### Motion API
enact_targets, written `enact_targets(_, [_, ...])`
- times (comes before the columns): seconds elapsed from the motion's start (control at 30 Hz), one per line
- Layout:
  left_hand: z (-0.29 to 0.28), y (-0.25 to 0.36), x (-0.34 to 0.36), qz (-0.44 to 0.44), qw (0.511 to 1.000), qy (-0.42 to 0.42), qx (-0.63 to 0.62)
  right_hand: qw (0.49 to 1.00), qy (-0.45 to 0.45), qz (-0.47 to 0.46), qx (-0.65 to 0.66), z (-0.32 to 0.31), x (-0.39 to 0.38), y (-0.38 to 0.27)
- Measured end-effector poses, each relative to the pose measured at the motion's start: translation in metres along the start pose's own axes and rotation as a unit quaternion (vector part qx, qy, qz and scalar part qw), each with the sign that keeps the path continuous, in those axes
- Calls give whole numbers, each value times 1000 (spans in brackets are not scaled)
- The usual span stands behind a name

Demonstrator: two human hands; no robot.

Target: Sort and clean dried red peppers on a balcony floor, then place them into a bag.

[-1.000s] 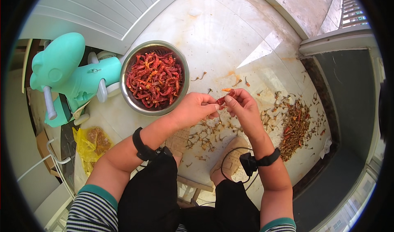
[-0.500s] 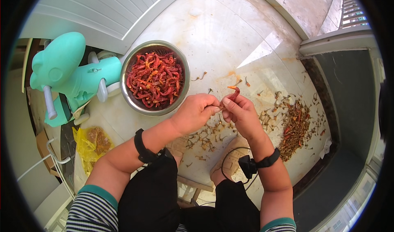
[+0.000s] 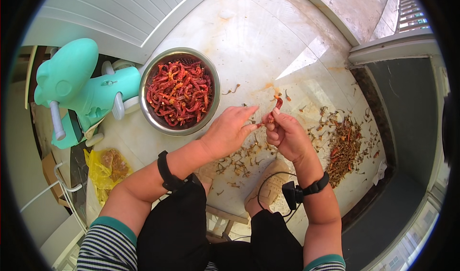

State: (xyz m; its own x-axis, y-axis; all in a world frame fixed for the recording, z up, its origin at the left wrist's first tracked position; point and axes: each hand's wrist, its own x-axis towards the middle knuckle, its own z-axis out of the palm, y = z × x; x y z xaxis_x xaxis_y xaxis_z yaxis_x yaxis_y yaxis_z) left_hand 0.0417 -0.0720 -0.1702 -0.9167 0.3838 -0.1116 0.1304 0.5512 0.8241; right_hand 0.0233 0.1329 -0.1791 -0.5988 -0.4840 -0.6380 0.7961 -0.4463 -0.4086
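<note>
My right hand [image 3: 289, 135] pinches a dried red chili [image 3: 279, 104] between thumb and fingers, one end sticking up and the other pointing toward my left hand. The fingers of my left hand [image 3: 229, 131] are spread apart, its thumb close to the chili's lower end; nothing shows in its grasp. Left of the hands stands a round metal basin [image 3: 216, 91] with a perforated inner wall, heaped with dried red chilies [image 3: 179, 94]. Loose chili stems [image 3: 235, 164] lie scattered on the floor under and around my hands.
A larger pile of stems and bits [image 3: 346, 146] is on the floor to the right. A turquoise ride-on toy [image 3: 103, 94] and a yellow plastic bag [image 3: 97, 172] stand at the left. My shoe [image 3: 269, 182] is among the stems, below a white panelled door [image 3: 115, 12].
My left hand's fingers have opened from their pinch near the chili. My right hand has shifted slightly right and nearer, still holding the chili.
</note>
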Motion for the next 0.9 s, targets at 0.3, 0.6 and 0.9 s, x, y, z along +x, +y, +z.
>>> enact_targets(0.3, [-10, 9, 4, 76, 990, 106, -50, 998, -46, 44, -25, 10, 2, 16])
enact_targets(0.6, [-84, -11, 20, 90, 938, 296, 156, 862, 171, -150, -453, -33, 17, 9])
enact_targets(0.9, [-114, -32, -6, -87, 910, 165, 370, 566, 179, -223, -773, -68, 30, 19])
